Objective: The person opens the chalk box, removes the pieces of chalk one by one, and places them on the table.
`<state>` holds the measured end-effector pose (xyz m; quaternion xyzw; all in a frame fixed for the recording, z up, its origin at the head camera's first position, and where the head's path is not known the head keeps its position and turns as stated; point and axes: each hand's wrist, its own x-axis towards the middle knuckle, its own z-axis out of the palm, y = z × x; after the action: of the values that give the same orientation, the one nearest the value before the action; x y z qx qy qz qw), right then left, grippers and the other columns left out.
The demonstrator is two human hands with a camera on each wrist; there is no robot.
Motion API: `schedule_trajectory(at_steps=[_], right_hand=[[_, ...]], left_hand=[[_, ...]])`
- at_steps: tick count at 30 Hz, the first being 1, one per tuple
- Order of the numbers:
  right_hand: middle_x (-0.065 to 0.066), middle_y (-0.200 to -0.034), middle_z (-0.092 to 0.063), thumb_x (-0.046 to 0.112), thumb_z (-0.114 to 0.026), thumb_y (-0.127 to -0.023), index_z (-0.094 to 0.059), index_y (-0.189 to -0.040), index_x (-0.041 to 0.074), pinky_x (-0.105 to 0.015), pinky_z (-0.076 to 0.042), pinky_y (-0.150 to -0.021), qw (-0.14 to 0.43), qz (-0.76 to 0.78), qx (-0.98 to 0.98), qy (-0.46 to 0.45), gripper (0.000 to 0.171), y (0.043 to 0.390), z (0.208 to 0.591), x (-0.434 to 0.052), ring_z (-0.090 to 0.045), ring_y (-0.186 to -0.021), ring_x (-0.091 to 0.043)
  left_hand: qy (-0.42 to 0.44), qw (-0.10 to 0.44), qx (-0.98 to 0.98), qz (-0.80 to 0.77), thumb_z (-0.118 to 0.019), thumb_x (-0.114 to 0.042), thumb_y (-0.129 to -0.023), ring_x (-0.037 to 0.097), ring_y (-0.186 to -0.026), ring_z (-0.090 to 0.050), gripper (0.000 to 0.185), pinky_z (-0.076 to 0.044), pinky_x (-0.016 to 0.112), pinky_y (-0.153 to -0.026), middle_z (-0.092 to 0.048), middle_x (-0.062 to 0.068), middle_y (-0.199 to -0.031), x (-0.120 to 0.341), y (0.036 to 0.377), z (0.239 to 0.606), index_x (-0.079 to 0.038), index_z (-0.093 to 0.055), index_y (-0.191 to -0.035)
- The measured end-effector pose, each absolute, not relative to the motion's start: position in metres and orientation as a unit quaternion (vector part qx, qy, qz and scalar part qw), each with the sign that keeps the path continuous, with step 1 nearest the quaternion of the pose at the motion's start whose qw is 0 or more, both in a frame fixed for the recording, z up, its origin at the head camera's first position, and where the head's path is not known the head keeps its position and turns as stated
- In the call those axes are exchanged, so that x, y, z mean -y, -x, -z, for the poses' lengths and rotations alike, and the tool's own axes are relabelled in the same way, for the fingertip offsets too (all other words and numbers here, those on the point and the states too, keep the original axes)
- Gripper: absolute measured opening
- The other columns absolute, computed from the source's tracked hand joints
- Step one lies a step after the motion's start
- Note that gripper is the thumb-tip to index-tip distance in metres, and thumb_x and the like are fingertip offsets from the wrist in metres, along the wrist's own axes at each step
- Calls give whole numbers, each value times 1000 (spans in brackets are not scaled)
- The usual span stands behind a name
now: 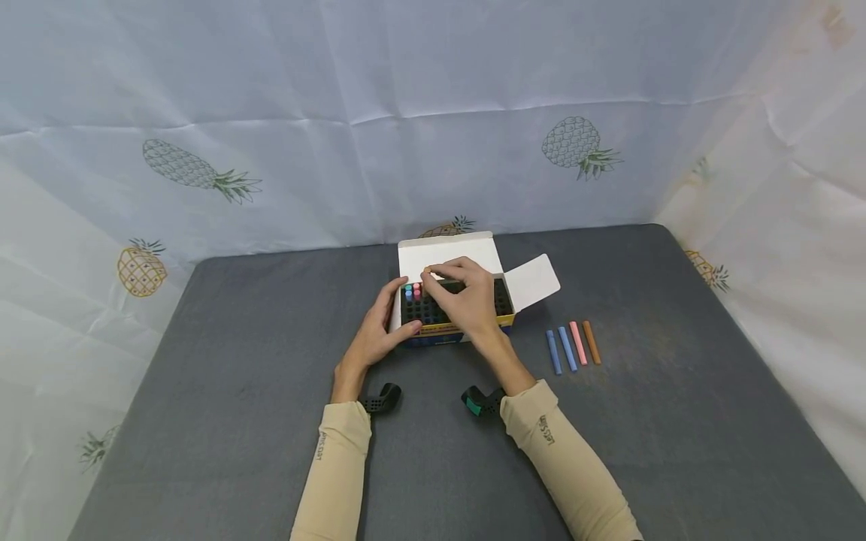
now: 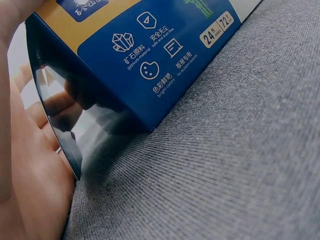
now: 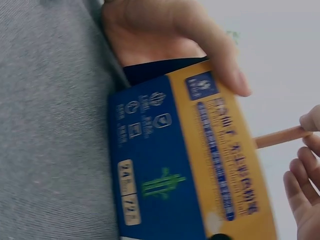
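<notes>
An open chalk box with blue and yellow sides stands on the grey table, its white lid flaps folded back. A few blue and pink chalk ends stick up from its black grid at the left. My left hand grips the box's left end, thumb on the front face; its palm lies against the box. My right hand hovers over the box and pinches an orange chalk stick above the box.
Loose chalk sticks lie side by side on the table right of the box: two blue, one pink, one orange. A pineapple-print white cloth walls in the back and both sides of the table.
</notes>
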<state>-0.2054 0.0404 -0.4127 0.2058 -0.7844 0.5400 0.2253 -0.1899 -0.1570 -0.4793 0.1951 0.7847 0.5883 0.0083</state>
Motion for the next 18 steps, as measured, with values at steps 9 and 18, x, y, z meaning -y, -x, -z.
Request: schedule_trajectory(at_steps=[9, 18], right_hand=[[-17, -96, -73, 11, -79, -88, -82, -101, 1, -48, -56, -80, 235, -548, 773, -217, 16, 194, 396, -51, -69, -90, -33], [-15, -94, -74, 10, -80, -88, -82, -100, 1, -45, -54, -79, 237, -541, 776, -221, 15, 181, 385, -69, -68, -89, -28]], left_hand=[[-194, 7, -786, -586, -70, -14, -92, 35, -131, -51, 80, -43, 59, -108, -44, 17, -154, 157, 190, 480, -18, -29, -160], [-195, 5, -788, -583, -70, -8, -92, 35, -132, -52, 81, -42, 58, -110, -44, 17, -154, 156, 191, 480, -17, -27, -160]])
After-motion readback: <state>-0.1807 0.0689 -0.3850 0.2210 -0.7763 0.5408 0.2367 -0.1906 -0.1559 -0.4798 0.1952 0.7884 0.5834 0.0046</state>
